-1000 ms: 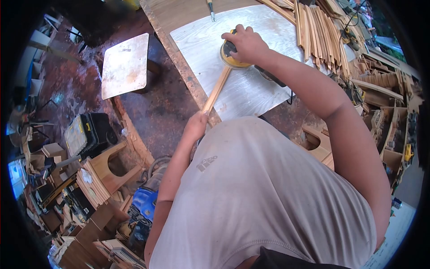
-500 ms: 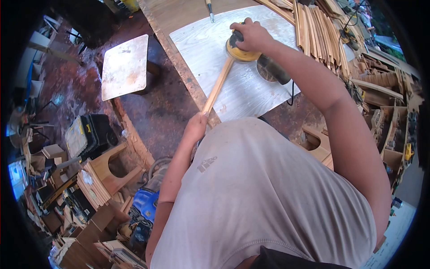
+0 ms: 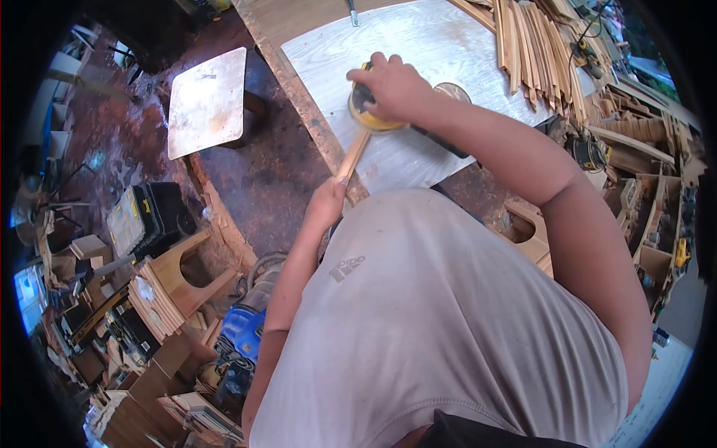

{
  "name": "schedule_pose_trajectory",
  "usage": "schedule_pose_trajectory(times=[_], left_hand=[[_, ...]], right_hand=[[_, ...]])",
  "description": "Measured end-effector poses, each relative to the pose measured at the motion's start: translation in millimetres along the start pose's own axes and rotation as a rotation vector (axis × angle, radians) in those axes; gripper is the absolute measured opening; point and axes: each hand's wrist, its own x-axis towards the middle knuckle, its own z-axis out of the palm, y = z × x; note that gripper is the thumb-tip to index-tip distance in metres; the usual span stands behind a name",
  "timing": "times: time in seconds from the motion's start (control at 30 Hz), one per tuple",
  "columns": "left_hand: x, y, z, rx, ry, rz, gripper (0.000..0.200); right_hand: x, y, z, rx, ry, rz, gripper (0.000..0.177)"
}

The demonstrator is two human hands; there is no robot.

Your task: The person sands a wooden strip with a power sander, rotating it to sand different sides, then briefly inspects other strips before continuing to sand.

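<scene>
Cluttered woodshop, long workbench across top of view, pale plywood sheet laid flat on it.

Right hand: cupped over top of yellow sander, fingers curled down round its body. Sander pad flat on far end of wood strip. Black dust bag trailing behind under forearm.

Wood strip: thin, pale, lying on plywood sheet, running from under sander back to bench edge.

Left hand: closed round near end of strip, right at bench edge, seen from the back, fingertips hidden.

Further out: bundle of wooden slats on bench to the right. Small stained board on floor side, left of bench. Black-and-yellow toolbox below that, blue machine near left elbow.
</scene>
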Motion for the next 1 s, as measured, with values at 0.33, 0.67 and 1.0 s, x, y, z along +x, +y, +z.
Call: schedule_pose_trajectory(times=[0.33, 0.67, 1.0], left_hand=[[-1.2, 4.1, -2.9, 0.025, -0.008, 0.019, 0.041], [-2.2, 4.2, -4.3, 0.019, -0.008, 0.019, 0.043], [3.1, -0.1, -4.5, 0.017, -0.043, -0.004, 0.046]], right_hand=[[-8.1, -11.5, 3.2, 0.002, 0.038, -0.023, 0.056], [24.7, 43.9, 7.6, -0.025, 0.037, 0.153, 0.054], [62.1, 172.8, 4.1, -0.132, 0.059, 0.452, 0.059]])
